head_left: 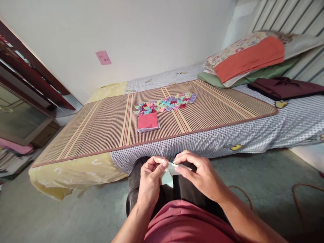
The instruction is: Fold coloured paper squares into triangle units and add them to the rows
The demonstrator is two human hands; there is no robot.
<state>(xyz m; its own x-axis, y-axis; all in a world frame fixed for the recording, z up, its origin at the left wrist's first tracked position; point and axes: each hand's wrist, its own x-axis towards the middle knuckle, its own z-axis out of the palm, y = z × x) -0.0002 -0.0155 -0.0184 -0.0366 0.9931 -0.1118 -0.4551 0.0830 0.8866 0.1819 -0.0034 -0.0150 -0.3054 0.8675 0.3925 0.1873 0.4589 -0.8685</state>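
A pale green sheet of folded paper (pixel 167 177) is held between my two hands, above my lap. My left hand (pixel 151 175) pinches its upper left part between thumb and fingers. On the other side, my right hand (pixel 193 170) has its thumb and fingers on the paper's right end, which sticks out as a narrow folded strip. Beyond my hands, on the bamboo mat (pixel 108 125), lies a stack of square paper (pixel 148 121) with a red sheet on top. Just behind that stack stand rows of small folded paper pieces (pixel 165 104) in many colours.
The mat covers a bed with a checked sheet (pixel 202 143) and a yellow cloth (pixel 83 175) hanging over its front edge. Pillows (pixel 250 57) and a folded maroon cloth (pixel 288 87) lie at the right. A cord (pixel 243 194) runs along the floor. A pink card (pixel 103 57) is on the wall.
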